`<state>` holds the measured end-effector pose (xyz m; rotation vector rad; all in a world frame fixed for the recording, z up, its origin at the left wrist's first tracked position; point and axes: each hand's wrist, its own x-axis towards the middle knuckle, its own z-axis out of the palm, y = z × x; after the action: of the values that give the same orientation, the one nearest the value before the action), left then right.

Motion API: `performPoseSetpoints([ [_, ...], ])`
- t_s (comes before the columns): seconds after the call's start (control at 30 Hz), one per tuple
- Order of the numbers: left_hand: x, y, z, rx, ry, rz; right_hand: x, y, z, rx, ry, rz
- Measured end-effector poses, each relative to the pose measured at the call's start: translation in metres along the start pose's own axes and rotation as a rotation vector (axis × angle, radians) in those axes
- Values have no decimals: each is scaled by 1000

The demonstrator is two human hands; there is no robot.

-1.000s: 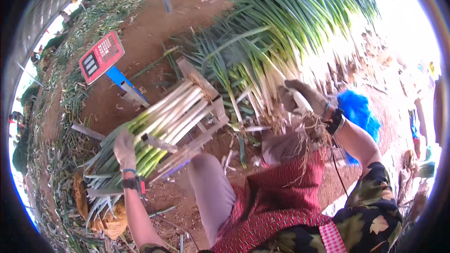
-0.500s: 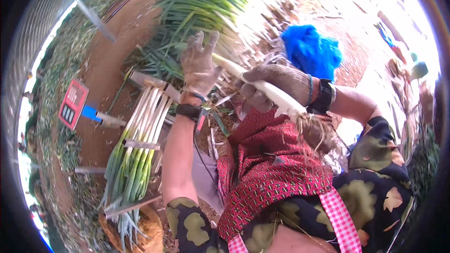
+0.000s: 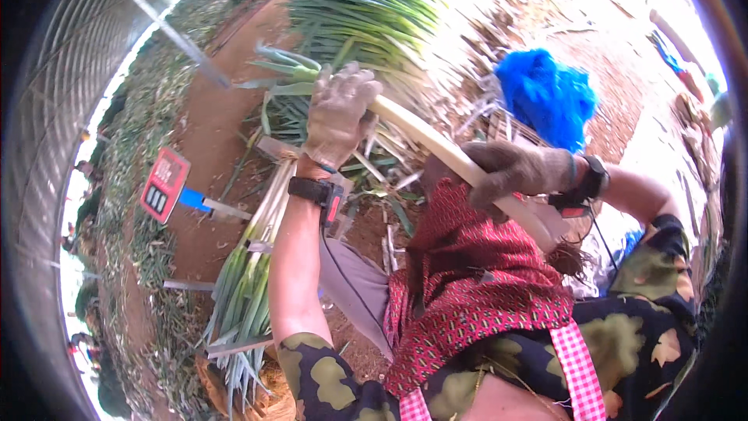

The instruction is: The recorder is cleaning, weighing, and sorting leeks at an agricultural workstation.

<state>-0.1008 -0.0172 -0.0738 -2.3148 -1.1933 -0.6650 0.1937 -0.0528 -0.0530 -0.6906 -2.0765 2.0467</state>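
A long, thick green onion [image 3: 421, 131] lies slantwise across my front, its green leaves at the upper left and its tangled roots at the lower right. My left hand [image 3: 340, 115], in a dirty knit glove, is closed around it just below the leaves. Further down the pale stalk, my gloved right hand [image 3: 523, 171] grips it with the fingers curled over. Beside my left forearm, a bundle of green onions [image 3: 248, 281] rests in a rack [image 3: 240, 345], partly hidden by the arm.
A big heap of green onions [image 3: 374, 8] lies ahead. Right of it is a crumpled blue net [image 3: 545, 97]. A red sign [image 3: 165, 185] stands at left on a blue-banded stick. A red patterned cloth [image 3: 483, 288] covers my lap. An orange-brown object [image 3: 269, 386] sits below the rack.
My left hand, open with fingers apart before, has closed around the upper stalk. The onion's root end and my right hand have shifted down and to the right.
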Motion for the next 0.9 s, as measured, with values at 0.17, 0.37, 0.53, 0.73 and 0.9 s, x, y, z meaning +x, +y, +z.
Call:
performPoseSetpoints([
  [0.17, -17, -19, -76, 360, -64, -16, 33, 2, -10, -612, 152, -70],
  [0.37, -103, -59, -195, 794, -167, -218, 151, -24, -19, -915, 144, -390],
  [0.53, -184, -65, -281, 1157, -238, -406, 309, -31, 39, -760, 192, -996],
  [0.73, -295, -51, -283, 1399, -522, -675, 413, -13, 144, -889, 113, -760],
  [0.9, -385, -35, -180, 1012, -765, -1001, 476, 102, 164, -587, -170, -642],
])
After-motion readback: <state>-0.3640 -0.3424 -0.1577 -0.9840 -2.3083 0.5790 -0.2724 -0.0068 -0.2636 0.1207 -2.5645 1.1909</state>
